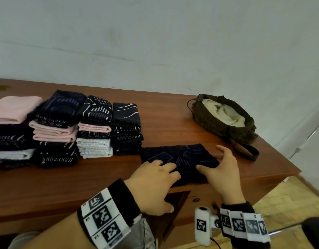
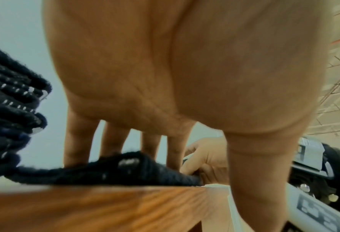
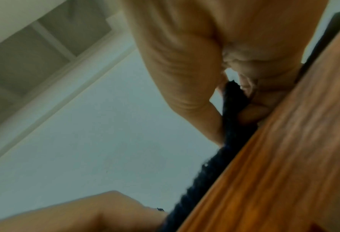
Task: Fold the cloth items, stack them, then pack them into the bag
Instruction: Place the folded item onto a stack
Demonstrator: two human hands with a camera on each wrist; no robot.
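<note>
Four folded stacks (image 1: 94, 126) stand left; the left hand (image 1: 151, 184) presses flat and the right hand (image 1: 221, 169) pinches the half-folded navy patterned cloth (image 1: 178, 157); the olive bag (image 1: 225, 119) awaits packing.

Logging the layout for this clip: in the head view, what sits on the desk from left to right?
Pink-topped stack → three more cloth stacks → dark cloth being folded under both hands → bag.
</note>
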